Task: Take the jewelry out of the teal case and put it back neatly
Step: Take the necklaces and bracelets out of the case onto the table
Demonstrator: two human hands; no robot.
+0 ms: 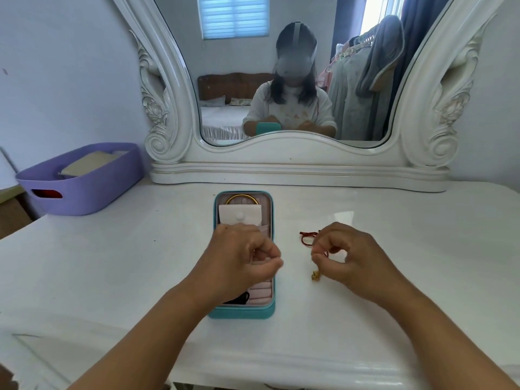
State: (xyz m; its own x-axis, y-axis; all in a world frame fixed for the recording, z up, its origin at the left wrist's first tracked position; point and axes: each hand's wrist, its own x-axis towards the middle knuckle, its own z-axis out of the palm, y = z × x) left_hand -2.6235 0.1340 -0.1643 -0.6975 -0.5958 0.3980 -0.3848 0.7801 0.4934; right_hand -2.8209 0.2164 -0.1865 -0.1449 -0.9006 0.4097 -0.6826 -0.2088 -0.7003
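The open teal case (242,312) lies in the middle of the white dressing table (112,263). A gold bangle (242,197) and a white snap pouch (239,216) sit at its far end, and pink ring rolls (261,294) fill its near end. My left hand (242,256) hovers over the case's middle with its fingertips pinched; whether it holds anything is hidden. To the right of the case, my right hand (349,254) pinches a red cord bracelet (308,239) with a small gold charm (315,276) dangling just above the table.
A lilac plastic basket (81,178) with folded items stands at the back left. A large ornate white mirror (295,170) rises along the back edge and reflects a person seated at the table.
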